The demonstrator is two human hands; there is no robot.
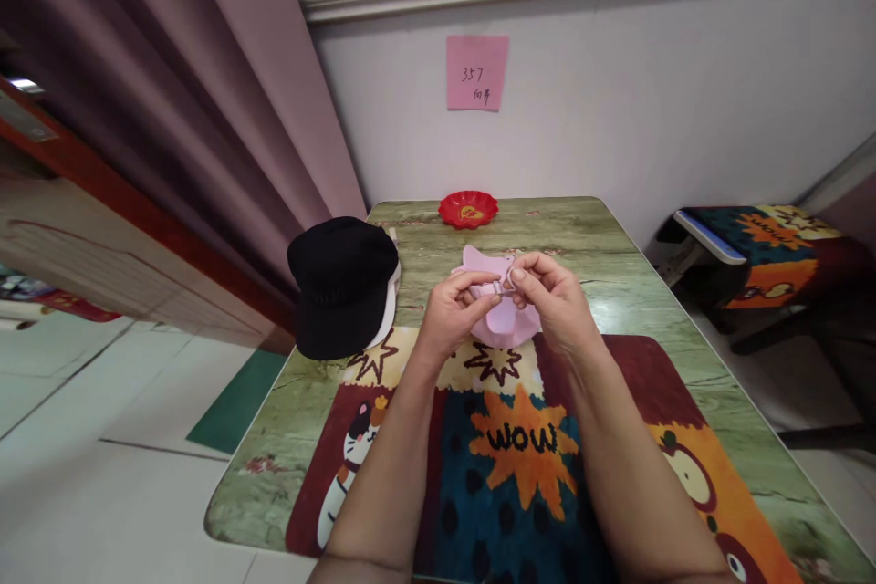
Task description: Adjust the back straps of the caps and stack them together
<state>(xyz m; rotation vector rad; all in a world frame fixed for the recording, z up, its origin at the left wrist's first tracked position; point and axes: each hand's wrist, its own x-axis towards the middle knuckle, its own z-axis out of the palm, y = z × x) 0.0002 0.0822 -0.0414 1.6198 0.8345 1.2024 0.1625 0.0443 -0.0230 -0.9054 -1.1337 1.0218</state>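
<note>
Both of my hands meet above a pale pink, petal-edged dish (503, 319) near the middle of the table. My left hand (457, 310) pinches a small, light-coloured piece between thumb and fingers. Facing it, my right hand (551, 292) has its thumb and forefinger pressed together on a thin, small item, too small to name. The two sets of fingertips are close to each other. Part of the pink dish is hidden behind my fingers.
A black cap (342, 287) lies over something white at the table's left edge. A red scalloped plate (469, 210) sits at the back. Under my forearms is a colourful mat (524, 438) on the green table (260, 465). A stool (773, 246) stands right.
</note>
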